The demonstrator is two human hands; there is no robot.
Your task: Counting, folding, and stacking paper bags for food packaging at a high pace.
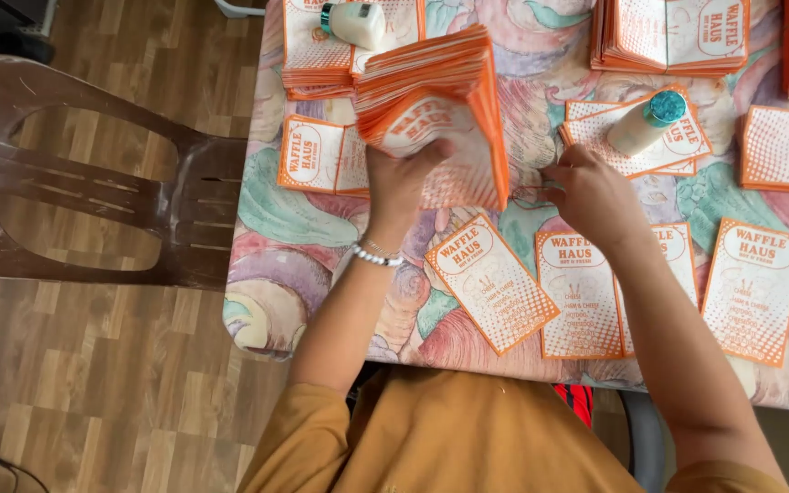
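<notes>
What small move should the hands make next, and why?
Probably the right hand should pinch one bag off the stack that the left hand holds fanned upright: the right hand is empty beside its edge, and single bags already lie flat on the table.

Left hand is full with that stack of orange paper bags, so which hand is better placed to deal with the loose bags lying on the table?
Probably the right hand: it looks empty, resting on the patterned tablecloth beside the flat bags. The left hand is gripping the thick stack upright.
</notes>
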